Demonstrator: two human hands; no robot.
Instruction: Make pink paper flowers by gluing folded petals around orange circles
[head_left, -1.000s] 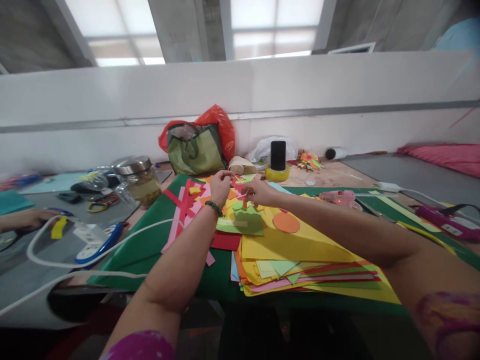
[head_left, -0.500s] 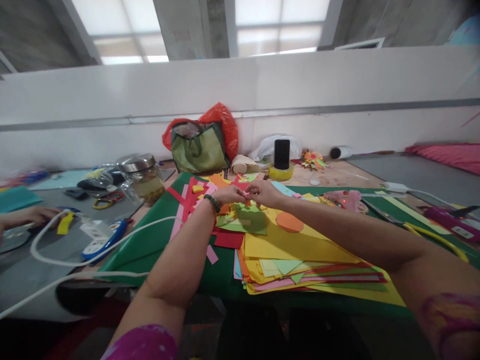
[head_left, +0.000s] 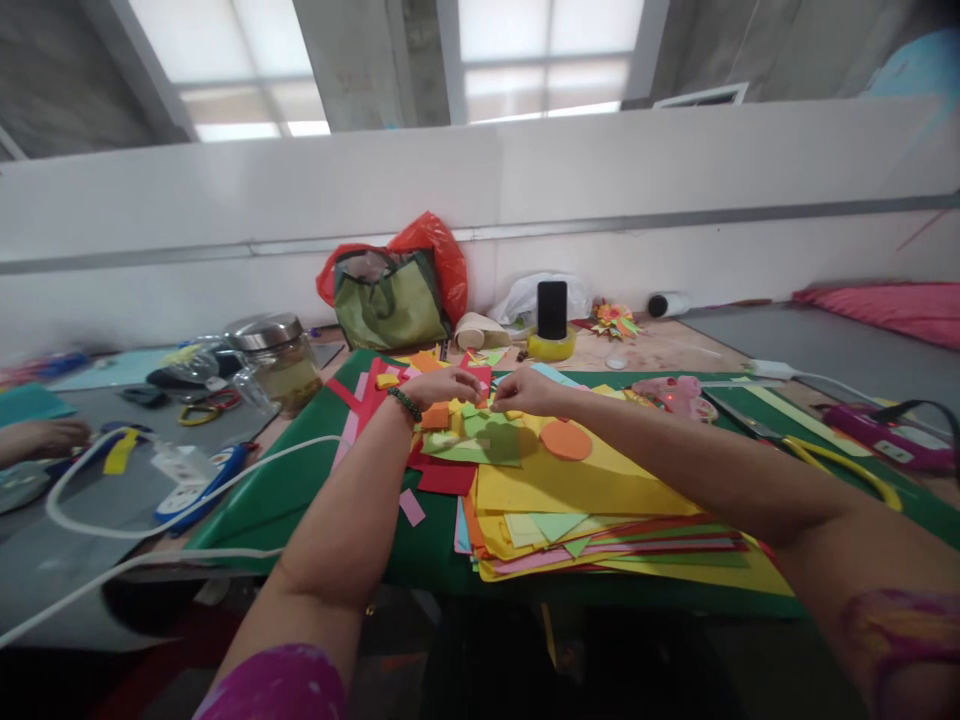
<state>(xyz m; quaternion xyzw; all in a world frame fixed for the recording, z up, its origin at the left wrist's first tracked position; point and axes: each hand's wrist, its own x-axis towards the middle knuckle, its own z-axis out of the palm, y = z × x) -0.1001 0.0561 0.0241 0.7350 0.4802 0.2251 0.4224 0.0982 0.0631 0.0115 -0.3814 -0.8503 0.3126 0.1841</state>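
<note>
Near the far edge of the green mat (head_left: 255, 505), the person's left hand (head_left: 448, 385) and right hand (head_left: 529, 391) face each other, fingertips slightly apart; whether either grips a scrap cannot be told. Below them lie light-green pieces (head_left: 504, 455), just left of an orange disc (head_left: 565, 440) on the yellow sheets (head_left: 577, 492), whose stack reaches the mat's near edge. Cutting seems well along, judging by the disc and loose pieces; how much is left cannot be judged. Half a second ago the fingertips met; now a narrow gap parts them.
</note>
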